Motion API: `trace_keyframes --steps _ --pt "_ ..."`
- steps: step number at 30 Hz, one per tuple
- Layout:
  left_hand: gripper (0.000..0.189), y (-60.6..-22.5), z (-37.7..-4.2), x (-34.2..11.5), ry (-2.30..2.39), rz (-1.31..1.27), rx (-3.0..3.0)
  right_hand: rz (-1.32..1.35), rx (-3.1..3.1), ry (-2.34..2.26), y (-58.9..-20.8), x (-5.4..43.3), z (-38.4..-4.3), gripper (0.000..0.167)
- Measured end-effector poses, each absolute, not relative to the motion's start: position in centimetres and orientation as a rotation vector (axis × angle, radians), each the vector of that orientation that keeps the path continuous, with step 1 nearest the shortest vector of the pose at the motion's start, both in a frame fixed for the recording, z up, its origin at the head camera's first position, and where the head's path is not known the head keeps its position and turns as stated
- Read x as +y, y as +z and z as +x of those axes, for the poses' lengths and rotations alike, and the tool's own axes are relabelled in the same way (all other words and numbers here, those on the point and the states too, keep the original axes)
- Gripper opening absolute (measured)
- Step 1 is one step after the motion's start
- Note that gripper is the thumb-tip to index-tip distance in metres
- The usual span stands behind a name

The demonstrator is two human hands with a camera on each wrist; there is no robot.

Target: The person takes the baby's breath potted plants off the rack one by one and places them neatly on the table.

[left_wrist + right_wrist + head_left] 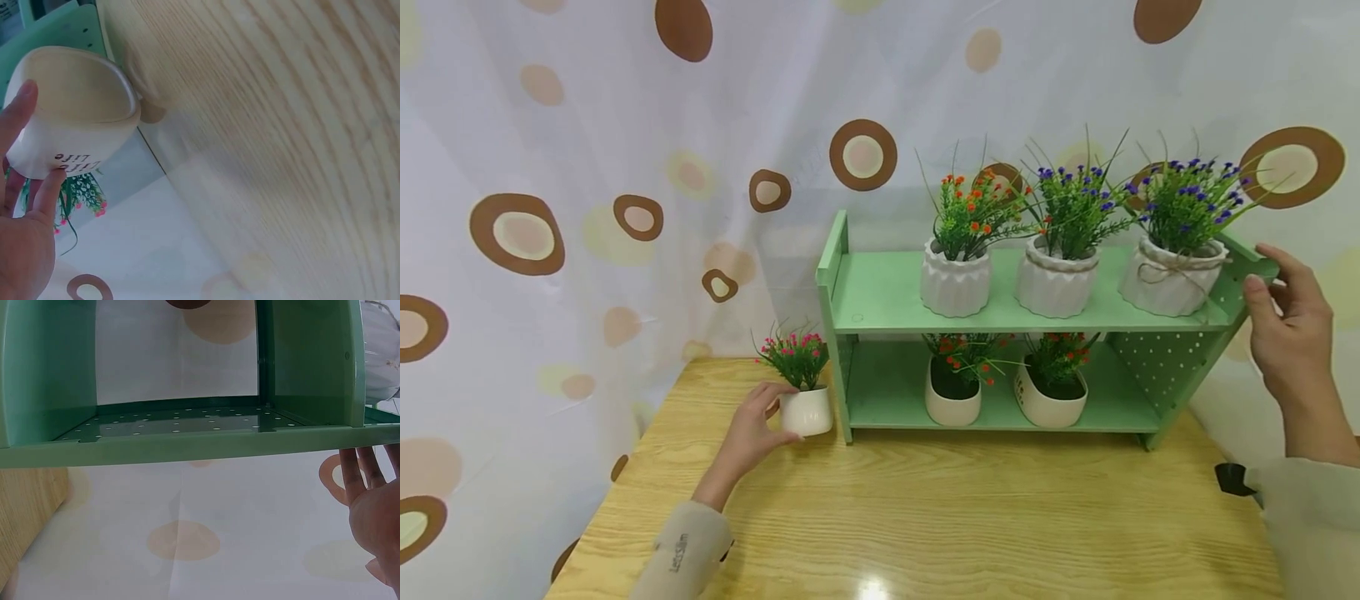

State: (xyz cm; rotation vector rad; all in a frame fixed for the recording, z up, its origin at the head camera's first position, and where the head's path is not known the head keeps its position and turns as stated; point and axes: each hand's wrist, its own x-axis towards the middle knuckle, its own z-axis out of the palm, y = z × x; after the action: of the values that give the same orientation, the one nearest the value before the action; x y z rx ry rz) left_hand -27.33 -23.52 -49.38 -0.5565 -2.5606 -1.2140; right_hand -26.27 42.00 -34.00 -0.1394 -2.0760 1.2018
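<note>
My left hand (756, 423) grips a small white pot (807, 412) with pink flowers, thumb on one side and fingers on the other. This pot is just left of the green shelf (880, 308), close over the table. In the left wrist view the underside of the pot (78, 87) faces the camera, and dark lettering shows on its side. At the shelf's upper right end, my right hand (1296, 333) holds the side panel, thumb in front. The right wrist view shows the fingers (353, 475) against the panel's edge.
Three ribbed white pots stand on the top board, one with orange flowers (957, 279) and two with purple flowers (1172, 279). Below are two cream pots (952, 400) with red flowers. The wooden table (970, 517) meets a patterned curtain (700, 108) behind.
</note>
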Motion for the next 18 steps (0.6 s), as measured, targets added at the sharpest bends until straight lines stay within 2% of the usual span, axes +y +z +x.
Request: trace_keyframes --steps 18 --pt "0.068 -50.3 -27.6 -24.6 -1.186 -0.672 -2.508 -0.139 -2.064 1.211 -33.8 41.8 -26.2 0.045"
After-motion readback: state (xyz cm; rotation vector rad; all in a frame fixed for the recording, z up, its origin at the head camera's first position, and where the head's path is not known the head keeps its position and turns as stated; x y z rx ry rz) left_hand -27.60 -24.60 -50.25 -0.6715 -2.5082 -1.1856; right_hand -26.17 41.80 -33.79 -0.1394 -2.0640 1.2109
